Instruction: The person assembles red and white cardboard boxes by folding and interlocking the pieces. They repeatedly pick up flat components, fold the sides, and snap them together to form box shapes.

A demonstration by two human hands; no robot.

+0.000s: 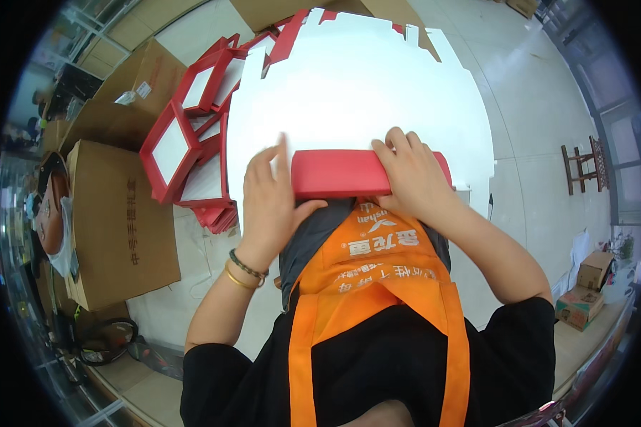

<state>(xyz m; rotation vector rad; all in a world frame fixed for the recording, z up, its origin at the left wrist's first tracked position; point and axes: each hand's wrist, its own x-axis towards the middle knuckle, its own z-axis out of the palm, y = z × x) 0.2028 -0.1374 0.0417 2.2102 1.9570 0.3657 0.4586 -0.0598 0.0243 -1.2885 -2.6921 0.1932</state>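
Note:
A long red cardboard box (338,173) lies sideways in front of me, at the near edge of a stack of white card sheets (363,92). My right hand (411,171) is closed over its right part, fingers on top and thumb at the near side. By the left end, my left hand (271,188) has its fingers raised and thumb apart, pointing toward the box. The fingertips of that hand are slightly blurred, and I see nothing held in it. The underside of the box is hidden.
Several red box frames with white panels (169,153) are heaped left of the sheets. Large brown cartons (124,213) stand further left. A wooden stool (582,165) and small cartons (580,307) are on the right. My orange apron (370,249) is close to the near edge.

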